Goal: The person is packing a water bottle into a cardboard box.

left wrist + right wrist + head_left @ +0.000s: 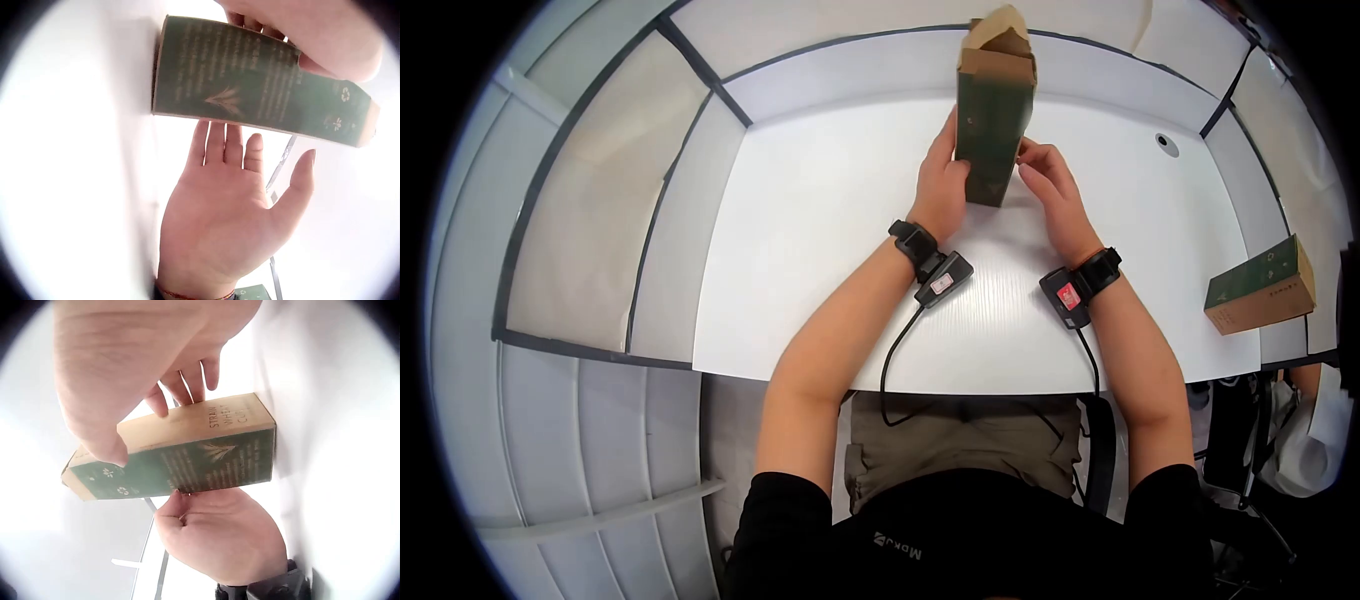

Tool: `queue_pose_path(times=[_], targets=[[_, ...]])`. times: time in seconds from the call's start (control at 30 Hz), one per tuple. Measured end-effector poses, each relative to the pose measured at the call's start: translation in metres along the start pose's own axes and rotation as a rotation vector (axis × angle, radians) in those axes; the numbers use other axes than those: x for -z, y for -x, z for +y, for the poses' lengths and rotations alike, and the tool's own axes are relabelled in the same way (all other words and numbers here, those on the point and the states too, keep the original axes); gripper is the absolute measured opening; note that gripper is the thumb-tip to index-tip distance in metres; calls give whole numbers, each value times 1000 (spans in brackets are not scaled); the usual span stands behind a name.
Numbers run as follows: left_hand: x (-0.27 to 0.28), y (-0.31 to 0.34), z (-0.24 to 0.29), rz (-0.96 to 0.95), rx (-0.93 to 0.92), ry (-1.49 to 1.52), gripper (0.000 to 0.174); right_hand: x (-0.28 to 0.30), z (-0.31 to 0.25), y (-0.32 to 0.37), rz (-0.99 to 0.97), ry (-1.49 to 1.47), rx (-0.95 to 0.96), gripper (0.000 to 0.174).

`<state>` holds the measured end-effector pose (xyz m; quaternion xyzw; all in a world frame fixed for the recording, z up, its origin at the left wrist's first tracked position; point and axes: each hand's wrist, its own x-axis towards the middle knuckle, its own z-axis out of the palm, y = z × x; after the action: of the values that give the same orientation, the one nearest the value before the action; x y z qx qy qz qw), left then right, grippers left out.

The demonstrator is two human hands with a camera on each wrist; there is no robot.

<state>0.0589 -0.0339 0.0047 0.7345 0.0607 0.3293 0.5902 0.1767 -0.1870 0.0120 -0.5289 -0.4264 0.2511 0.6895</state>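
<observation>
A tall green and brown cardboard box [994, 130] stands upright at the middle back of the table, its top flaps raised. My left hand [941, 195] grips its left side, the thumb on the green front face and the fingers partly hidden behind. Printed text, "STRAW WHEAT CU…", and a plant drawing show near the base of the box [187, 456] in the right wrist view. On the other side, my right hand [1056, 195] has its fingers extended, with fingertips right at the brown side. Its open palm faces the box in the left wrist view.
A second green and brown box [1262, 285] lies at the table's right edge. Low white panels with dark edging [860, 72] enclose the back and sides of the white table [820, 250]. A round hole [1167, 144] is at the back right. Cables [887, 365] hang from both wrist cameras.
</observation>
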Motion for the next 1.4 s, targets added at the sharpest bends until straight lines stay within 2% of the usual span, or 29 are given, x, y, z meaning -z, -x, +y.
queue_pose_path(times=[0.17, 0.27, 0.3, 0.4, 0.5, 0.63, 0.73, 0.93, 0.97, 1.07, 1.13, 1.2, 1.3, 1.4], targets=[[-7, 3, 3, 80, 14, 22, 53, 3, 7, -2, 223, 216, 128, 39], [-11, 2, 10, 137, -5, 42, 47, 0, 11, -2, 134, 364, 198, 51], [-12, 2, 12, 157, -16, 55, 45, 0, 11, -3, 114, 310, 190, 55], [-10, 2, 10, 132, -80, 119, 50, -1, 10, -3, 108, 328, 198, 54], [-4, -5, 25, 89, -159, 88, 63, -1, 4, -4, 221, 345, 305, 54], [-1, -24, 47, 142, -428, -79, 85, -9, -20, -14, 251, 313, 454, 55], [6, -32, 56, 138, -581, -258, 80, -15, -47, -28, 192, 315, 528, 45], [-1, -50, 58, 188, -554, -158, 72, -14, -75, -66, 166, 114, 545, 25], [1, -49, 56, 194, -543, -148, 72, -16, -78, -67, 164, 34, 529, 18], [7, -56, 58, 184, -525, -238, 75, -12, -85, -76, 171, -20, 447, 14], [14, -57, 66, 125, -512, -264, 72, -6, -93, -84, 110, -3, 410, 9], [19, -58, 75, 70, -502, -335, 69, 2, -94, -90, 11, 8, 408, 13], [17, -57, 81, 19, -413, -306, 72, -4, -96, -84, -28, 175, 245, 21], [12, -59, 73, 15, -378, -240, 81, -8, -94, -85, -67, 65, 147, 25]])
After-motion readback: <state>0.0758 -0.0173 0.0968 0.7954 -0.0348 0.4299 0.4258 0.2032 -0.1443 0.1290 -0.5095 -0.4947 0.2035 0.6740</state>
